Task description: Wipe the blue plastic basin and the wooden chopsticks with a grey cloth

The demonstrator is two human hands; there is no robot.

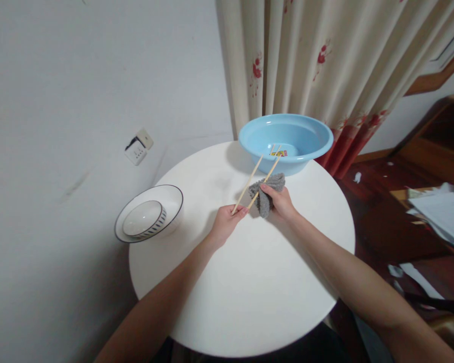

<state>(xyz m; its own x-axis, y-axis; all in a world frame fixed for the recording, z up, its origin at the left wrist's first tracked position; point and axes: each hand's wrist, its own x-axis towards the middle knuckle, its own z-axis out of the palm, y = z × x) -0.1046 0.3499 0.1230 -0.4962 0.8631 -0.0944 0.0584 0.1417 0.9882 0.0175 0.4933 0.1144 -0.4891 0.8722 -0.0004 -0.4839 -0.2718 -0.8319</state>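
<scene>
Two light wooden chopsticks (248, 185) are pinched near their lower ends by my left hand (227, 224), over the middle of the round white table. A grey cloth (265, 204) is bunched in my right hand (282, 201), folded around one of the chopsticks. The second chopstick stands apart, to the left of the cloth. Just beyond the chopstick tips sits a light blue basin (287, 132). Inside it are more chopsticks (275, 148) and a small patch of colourful print (282, 153) at the bottom.
At the table's left edge, a small bowl (143, 218) rests in a larger white bowl (176, 201) with a dark rim. A wall socket (136, 151) is behind them. Curtains (298, 60) hang behind the white table (227, 297). Papers (442, 212) lie at the right.
</scene>
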